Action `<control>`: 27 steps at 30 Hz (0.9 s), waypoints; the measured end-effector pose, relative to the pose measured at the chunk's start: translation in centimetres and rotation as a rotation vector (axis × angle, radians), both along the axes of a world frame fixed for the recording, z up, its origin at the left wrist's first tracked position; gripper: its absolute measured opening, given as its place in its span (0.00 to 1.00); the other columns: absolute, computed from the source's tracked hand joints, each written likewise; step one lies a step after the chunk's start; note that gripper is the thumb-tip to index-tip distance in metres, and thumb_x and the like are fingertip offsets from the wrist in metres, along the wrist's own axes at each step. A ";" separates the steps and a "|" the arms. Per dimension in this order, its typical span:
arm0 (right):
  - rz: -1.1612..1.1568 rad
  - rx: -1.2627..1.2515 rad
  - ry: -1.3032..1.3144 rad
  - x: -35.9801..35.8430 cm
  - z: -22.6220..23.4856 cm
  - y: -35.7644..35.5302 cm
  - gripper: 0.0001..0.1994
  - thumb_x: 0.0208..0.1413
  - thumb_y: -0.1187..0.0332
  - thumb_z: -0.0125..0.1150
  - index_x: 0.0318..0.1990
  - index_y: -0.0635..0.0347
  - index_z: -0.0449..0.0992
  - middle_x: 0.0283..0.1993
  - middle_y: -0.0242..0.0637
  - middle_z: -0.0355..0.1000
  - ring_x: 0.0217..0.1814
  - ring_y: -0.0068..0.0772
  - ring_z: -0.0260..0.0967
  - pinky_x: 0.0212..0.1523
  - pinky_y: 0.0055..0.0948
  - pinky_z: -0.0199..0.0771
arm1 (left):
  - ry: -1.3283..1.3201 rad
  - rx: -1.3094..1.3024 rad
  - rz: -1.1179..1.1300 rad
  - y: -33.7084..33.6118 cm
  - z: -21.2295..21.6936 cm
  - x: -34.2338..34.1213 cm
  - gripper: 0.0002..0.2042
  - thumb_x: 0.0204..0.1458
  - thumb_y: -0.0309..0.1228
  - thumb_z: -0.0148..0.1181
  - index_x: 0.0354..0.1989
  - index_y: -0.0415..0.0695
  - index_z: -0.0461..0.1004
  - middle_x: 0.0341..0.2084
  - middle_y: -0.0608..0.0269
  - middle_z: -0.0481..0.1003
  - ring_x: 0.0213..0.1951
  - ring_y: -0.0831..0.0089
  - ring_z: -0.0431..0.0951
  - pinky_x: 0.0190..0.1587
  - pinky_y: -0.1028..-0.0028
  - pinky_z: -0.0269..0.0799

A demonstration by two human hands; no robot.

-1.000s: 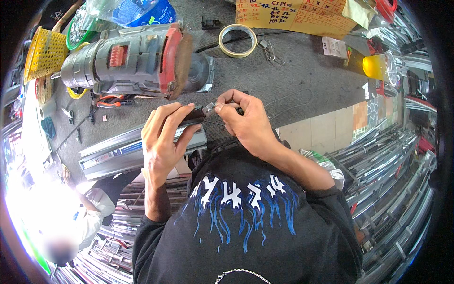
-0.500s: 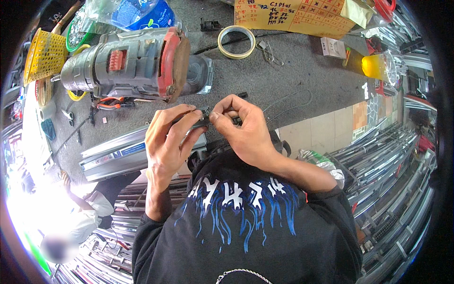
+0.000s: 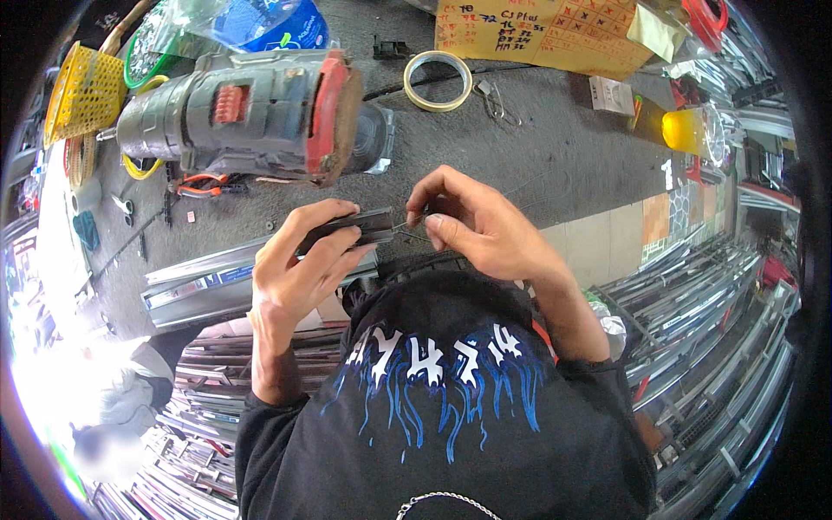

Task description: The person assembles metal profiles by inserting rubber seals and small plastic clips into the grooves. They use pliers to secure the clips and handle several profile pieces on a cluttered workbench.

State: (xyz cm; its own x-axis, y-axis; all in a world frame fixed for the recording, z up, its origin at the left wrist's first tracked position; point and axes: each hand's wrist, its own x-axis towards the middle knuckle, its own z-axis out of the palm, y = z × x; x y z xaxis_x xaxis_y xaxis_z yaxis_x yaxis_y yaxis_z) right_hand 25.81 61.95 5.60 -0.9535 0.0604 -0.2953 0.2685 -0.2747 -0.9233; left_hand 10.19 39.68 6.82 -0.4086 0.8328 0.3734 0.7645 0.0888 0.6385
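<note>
My left hand [image 3: 303, 260] grips a short dark channel-shaped profile [image 3: 374, 224], with its fingers along the piece. The profile's right end points toward my right hand [image 3: 485, 227]. Between that end and my right fingertips runs a thin grey cord [image 3: 402, 229]. My right fingers are curled, with the thumb close to them, and the cord passes into them; the exact pinch is partly hidden. Under and left of my left hand lie long silver metal profiles [image 3: 204, 282] at the bench edge.
A large grey and red power tool [image 3: 234, 113] lies beyond my left hand, with orange-handled pliers [image 3: 204, 184] beside it. Farther off are a tape roll [image 3: 469, 87], a marked cardboard sheet [image 3: 529, 39], a small box [image 3: 612, 94] and a yellow perforated basket [image 3: 82, 95]. Another person [image 3: 130, 399] is at lower left.
My right hand has drawn away to the right from the profile, leaving a gap bridged by cord. My left hand has shifted slightly left and down, and more of the profile shows.
</note>
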 end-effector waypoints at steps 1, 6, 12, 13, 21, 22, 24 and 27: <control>-0.013 0.092 -0.033 0.0 -0.3 0.2 0.10 0.69 0.75 0.60 0.54 0.67 0.74 0.46 0.38 0.78 0.43 0.25 0.74 0.49 0.32 0.78 | -0.006 -0.020 -0.011 -0.1 -0.1 -0.1 0.14 0.43 0.21 0.80 0.40 0.42 0.84 0.48 0.56 0.83 0.46 0.58 0.88 0.44 0.63 0.87; -0.015 0.263 -0.009 0.2 -0.9 0.8 0.09 0.67 0.70 0.66 0.48 0.66 0.78 0.38 0.33 0.78 0.38 0.19 0.72 0.43 0.27 0.75 | -0.029 -0.162 -0.087 -0.7 -0.9 -0.9 0.14 0.44 0.21 0.80 0.39 0.43 0.84 0.50 0.55 0.85 0.47 0.59 0.89 0.48 0.66 0.87; 0.024 0.125 0.057 -0.2 0.7 -0.1 0.06 0.69 0.76 0.64 0.50 0.64 0.77 0.44 0.32 0.80 0.42 0.18 0.76 0.45 0.22 0.78 | 0.024 -0.088 -0.105 -0.3 -2.9 -1.3 0.12 0.43 0.24 0.78 0.35 0.40 0.80 0.48 0.57 0.85 0.44 0.58 0.87 0.44 0.63 0.85; 0.076 0.195 0.109 -0.2 0.9 -0.7 0.05 0.68 0.76 0.65 0.49 0.64 0.78 0.44 0.32 0.80 0.43 0.19 0.78 0.45 0.24 0.79 | 0.040 -0.086 -0.082 -0.1 -3.0 -1.3 0.12 0.43 0.24 0.78 0.34 0.40 0.80 0.47 0.57 0.85 0.43 0.57 0.87 0.44 0.63 0.84; 0.071 0.729 0.169 0.2 -4.5 -4.4 0.11 0.62 0.77 0.65 0.51 0.63 0.81 0.53 0.49 0.75 0.53 0.58 0.79 0.54 0.46 0.82 | 0.013 -0.065 0.039 -0.5 -3.7 -1.6 0.12 0.48 0.28 0.81 0.36 0.42 0.82 0.44 0.57 0.84 0.43 0.57 0.87 0.44 0.63 0.85; 0.017 0.720 0.104 0.2 -5.3 -4.3 0.12 0.62 0.78 0.64 0.52 0.64 0.81 0.55 0.50 0.74 0.54 0.57 0.79 0.55 0.46 0.82 | 0.002 -0.075 0.018 -0.6 -4.1 -2.1 0.12 0.48 0.28 0.81 0.36 0.42 0.83 0.44 0.56 0.85 0.43 0.58 0.88 0.44 0.64 0.86; -0.039 0.930 0.158 -0.1 -6.0 -3.9 0.14 0.62 0.79 0.63 0.55 0.64 0.81 0.59 0.50 0.74 0.57 0.57 0.78 0.59 0.48 0.80 | -0.062 -0.071 -0.032 -0.7 -5.0 -3.0 0.11 0.51 0.28 0.78 0.39 0.42 0.82 0.47 0.56 0.83 0.46 0.56 0.87 0.46 0.64 0.86; -0.043 1.292 0.167 -0.7 -3.0 -4.6 0.14 0.60 0.76 0.67 0.54 0.61 0.83 0.61 0.49 0.76 0.59 0.55 0.78 0.60 0.46 0.79 | -0.060 -0.045 -0.178 -0.8 -6.4 -4.6 0.10 0.54 0.29 0.70 0.41 0.42 0.77 0.44 0.55 0.79 0.45 0.53 0.84 0.47 0.58 0.84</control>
